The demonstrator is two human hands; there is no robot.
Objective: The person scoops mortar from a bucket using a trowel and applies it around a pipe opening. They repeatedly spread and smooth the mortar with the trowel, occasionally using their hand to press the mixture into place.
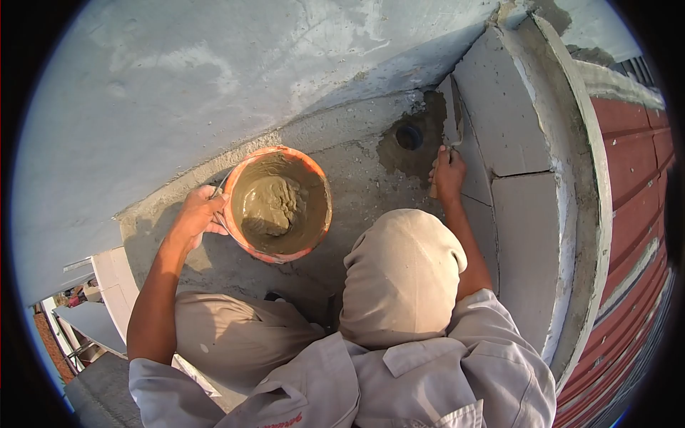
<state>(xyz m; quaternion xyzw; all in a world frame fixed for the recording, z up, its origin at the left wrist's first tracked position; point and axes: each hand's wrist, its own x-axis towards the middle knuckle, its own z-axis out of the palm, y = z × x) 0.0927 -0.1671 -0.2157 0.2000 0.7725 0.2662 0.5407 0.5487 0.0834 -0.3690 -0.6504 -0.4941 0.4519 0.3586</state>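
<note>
My left hand (195, 217) is closed on the rim and wire handle at the left side of an orange bucket (330, 207). Wet grey mortar (270, 205) lies in the bottom of the bucket, heaped toward the middle. On the right, my right hand (449, 173) grips the handle of a trowel (451, 114). The trowel's blade points away from me, close to the block wall at the far corner. Beside it, a round dark drain hole (409, 137) sits in a damp patch of floor (428, 160).
A grey plastered wall (214, 78) rises ahead and to the left. Pale blocks (528, 221) form a low wall along my right, with a concrete ledge (589, 185) beyond. Past that is a red ribbed roof (635, 192). My knee (235, 321) is bent below the bucket.
</note>
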